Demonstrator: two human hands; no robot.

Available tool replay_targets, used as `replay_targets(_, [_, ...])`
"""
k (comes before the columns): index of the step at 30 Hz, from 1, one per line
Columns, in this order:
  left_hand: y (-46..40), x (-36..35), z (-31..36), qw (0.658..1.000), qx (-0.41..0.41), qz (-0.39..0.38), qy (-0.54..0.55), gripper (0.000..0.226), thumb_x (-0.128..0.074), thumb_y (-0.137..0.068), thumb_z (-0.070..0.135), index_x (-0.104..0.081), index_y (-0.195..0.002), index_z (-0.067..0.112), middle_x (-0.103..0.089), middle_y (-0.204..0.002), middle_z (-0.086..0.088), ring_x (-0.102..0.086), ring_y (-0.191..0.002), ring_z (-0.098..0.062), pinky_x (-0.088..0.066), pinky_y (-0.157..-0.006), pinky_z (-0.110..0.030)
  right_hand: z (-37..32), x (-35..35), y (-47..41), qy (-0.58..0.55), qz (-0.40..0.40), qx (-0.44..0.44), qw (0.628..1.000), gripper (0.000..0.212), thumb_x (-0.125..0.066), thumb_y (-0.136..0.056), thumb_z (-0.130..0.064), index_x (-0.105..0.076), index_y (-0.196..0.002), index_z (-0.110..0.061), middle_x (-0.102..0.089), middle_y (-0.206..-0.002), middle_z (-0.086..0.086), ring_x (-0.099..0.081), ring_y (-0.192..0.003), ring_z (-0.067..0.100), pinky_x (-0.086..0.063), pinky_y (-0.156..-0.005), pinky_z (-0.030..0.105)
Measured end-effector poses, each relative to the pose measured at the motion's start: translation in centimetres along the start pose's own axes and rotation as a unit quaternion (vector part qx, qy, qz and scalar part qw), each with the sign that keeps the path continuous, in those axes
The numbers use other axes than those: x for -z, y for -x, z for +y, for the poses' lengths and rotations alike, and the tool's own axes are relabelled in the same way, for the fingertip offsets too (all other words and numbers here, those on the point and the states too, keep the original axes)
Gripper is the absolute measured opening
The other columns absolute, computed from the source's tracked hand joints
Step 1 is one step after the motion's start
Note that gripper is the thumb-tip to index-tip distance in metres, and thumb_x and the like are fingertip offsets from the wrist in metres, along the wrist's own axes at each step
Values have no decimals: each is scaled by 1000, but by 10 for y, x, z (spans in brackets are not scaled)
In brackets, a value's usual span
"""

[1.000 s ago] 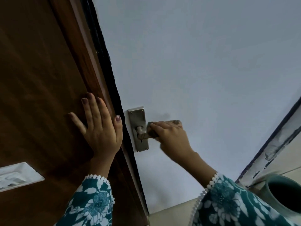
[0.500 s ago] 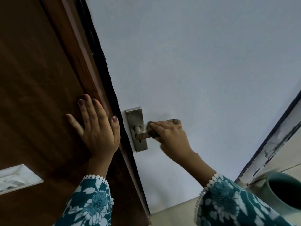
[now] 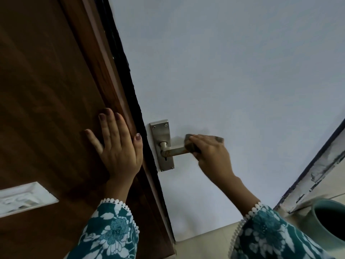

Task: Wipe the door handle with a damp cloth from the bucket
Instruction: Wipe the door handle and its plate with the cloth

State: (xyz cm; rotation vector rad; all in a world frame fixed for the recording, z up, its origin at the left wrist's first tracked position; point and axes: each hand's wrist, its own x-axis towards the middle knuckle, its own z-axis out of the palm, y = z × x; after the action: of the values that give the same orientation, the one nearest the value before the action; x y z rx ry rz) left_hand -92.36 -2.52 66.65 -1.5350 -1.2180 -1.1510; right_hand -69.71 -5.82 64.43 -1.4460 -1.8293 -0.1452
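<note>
Against a pale wall, the right hand (image 3: 211, 152) grips a dark cloth (image 3: 192, 144) around the door handle (image 3: 175, 151); the left hand (image 3: 117, 146) lies open on the wooden door (image 3: 46, 100). Mid-wipe; the lever's inner end likely comes next.

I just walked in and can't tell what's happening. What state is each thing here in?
Left hand: open, flat against the brown door.
Right hand: closed on the cloth, around the handle.
Cloth: wrapped over the handle's outer end.
Handle: level, its inner part bare.
Bucket: upright on the floor; contents hidden.
</note>
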Motion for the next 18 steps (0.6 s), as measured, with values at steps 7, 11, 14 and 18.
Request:
replay_targets(7, [21, -3, -1, 1000, -6, -10, -14, 59, -24, -101, 33, -5, -151, 8, -4, -158, -6, -1, -148, -21, 5, -115, -52, 5, -2, -1, 10, 21, 2, 1000, 43, -77, -63, 1, -70, -104, -12, -73, -105, 2, -68, -92, 26, -48, -78, 37])
replay_targets(11, [22, -5, -1, 1000, 2, -10, -8, 58, -21, -101, 33, -5, -151, 9, 0, -160, -5, -1, -148, -20, 6, -115, -51, 7, -5, 0, 0, 21, 22, 1000, 44, -78, -65, 1, -69, -107, -10, -72, -108, 4, -67, -98, 26, -49, -83, 37])
replay_targets(14, [23, -7, 0, 1000, 1, -2, -15, 58, -22, -101, 33, -6, -151, 9, 5, -161, -2, -2, -148, -20, 6, -116, -51, 25, 4, 3, -109, -10, -114, 987, 46, -70, -74, 1, -65, -118, -15, -73, -104, 6, -68, -75, 28, -57, -69, 37])
replay_targets(18, [22, -7, 1, 1000, 2, 6, -17, 58, -22, -101, 32, -5, -151, 9, -2, -159, -7, -1, -148, -20, 6, -115, -50, 19, -1, -1, -79, -1, -65, 995, 47, -70, -71, 1, -66, -116, -13, -71, -110, 4, -68, -88, 27, -55, -76, 35])
